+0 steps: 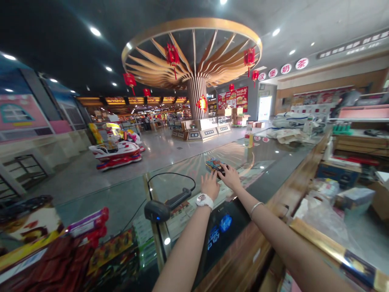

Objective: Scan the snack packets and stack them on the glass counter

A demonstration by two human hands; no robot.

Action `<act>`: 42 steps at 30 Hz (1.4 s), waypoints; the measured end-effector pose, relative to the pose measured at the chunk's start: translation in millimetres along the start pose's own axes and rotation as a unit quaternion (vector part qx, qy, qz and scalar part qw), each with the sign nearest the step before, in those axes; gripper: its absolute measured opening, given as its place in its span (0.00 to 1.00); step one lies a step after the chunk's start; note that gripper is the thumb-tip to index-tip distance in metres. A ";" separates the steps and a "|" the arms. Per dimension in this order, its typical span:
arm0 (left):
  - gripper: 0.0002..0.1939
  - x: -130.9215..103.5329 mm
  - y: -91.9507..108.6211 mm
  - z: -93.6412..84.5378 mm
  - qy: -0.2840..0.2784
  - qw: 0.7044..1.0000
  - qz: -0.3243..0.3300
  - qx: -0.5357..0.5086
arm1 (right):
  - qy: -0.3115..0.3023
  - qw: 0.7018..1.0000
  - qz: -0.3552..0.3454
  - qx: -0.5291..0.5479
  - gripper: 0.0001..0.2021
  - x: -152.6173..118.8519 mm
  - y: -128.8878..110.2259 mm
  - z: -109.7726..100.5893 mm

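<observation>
Both arms reach forward over a glass-topped counter (267, 162). My left hand (210, 185), with a white watch on its wrist, has its fingers spread at the near edge of a small colourful packet (215, 163). Beside it on the right, my right hand (230, 177) touches the packet's near right side, fingers apart; a bracelet circles that forearm. The packet's print is blurred. A black barcode scanner (158, 211) with a cable lies on the counter left of my left hand.
Red and purple snack packages (88, 223) fill the lower left. Boxes and plastic bags (322, 209) stand at the right. A crumpled bag (290, 136) lies farther along the counter. Beyond are a kiddie ride (117, 151) and a round kiosk (202, 129).
</observation>
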State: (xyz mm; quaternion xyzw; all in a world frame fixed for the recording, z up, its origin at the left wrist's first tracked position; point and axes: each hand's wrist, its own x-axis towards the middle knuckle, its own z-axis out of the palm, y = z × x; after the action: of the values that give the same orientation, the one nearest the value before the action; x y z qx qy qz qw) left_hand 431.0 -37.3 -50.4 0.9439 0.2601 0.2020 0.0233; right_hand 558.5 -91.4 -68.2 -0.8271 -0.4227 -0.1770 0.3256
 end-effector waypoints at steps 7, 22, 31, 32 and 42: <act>0.33 0.6 -0.2 -1.4 -0.059 0.998 -0.010 -0.035 | -0.010 0.997 0.006 0.072 0.20 1.9 4.0 1.2; 0.33 -32.3 14.2 -14.7 -0.073 0.996 -0.013 -0.058 | -0.037 0.992 -0.015 0.117 0.18 -22.0 -3.7 -25.4; 0.33 -97.1 29.3 -39.7 -0.058 0.998 0.005 -0.016 | -0.058 0.980 -0.076 0.176 0.18 -66.7 -9.5 -52.7; 0.32 -102.5 31.1 -41.9 -0.051 0.999 0.010 -0.011 | -0.056 0.977 -0.089 0.187 0.18 -71.1 -9.6 -55.0; 0.31 -111.0 29.2 -44.6 -0.033 0.999 0.024 -0.020 | 0.013 0.964 -0.125 0.234 0.19 -78.2 -1.7 -47.3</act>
State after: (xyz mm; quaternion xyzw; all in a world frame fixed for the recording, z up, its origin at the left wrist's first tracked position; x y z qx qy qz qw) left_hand 340.6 -120.8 -46.1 0.9553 0.2327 0.1764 0.0458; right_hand 511.0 -168.9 -77.7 -0.6662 -0.5477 -0.1231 0.4909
